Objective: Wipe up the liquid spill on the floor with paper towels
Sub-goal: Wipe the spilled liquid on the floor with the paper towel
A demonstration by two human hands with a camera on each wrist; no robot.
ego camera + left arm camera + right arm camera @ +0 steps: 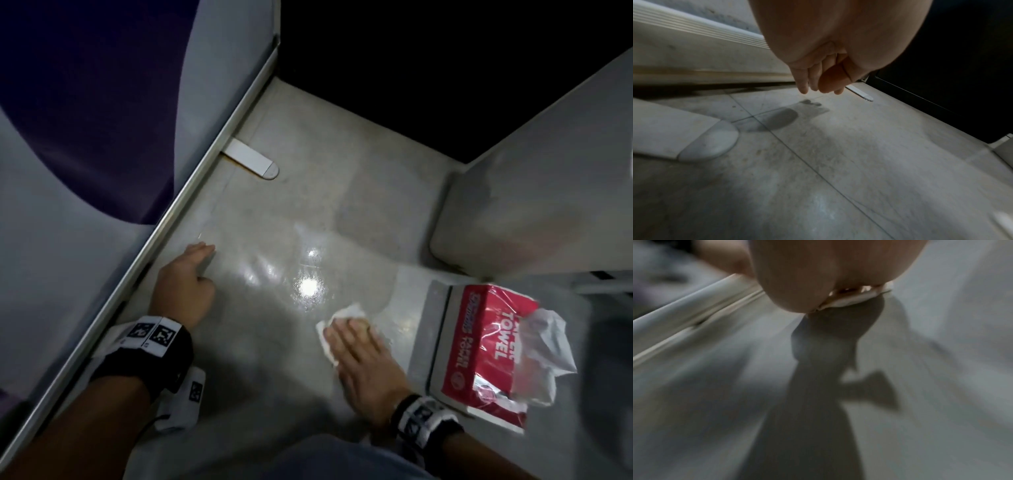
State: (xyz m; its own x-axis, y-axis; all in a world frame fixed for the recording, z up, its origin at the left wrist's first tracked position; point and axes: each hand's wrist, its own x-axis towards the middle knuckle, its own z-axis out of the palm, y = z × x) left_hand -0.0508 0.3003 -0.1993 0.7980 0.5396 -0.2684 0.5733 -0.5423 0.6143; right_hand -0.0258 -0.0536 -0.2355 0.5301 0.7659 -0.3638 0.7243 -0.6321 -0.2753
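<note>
Tiled floor point(260, 219) wet; my right hand point(363, 356) flat, presses paper towel point(346, 317); left hand point(185, 284) relaxed, empty. Sweep firmly through glare.

Dim overall; hot glare spot on the wet floor point(308, 286), hard shadows, right wrist view heavily motion-blurred, edges warped.

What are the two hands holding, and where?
The right hand lies flat on top of a crumpled white paper towel, pressing it onto the wet grey floor with straight fingers. The left hand holds nothing.
</note>
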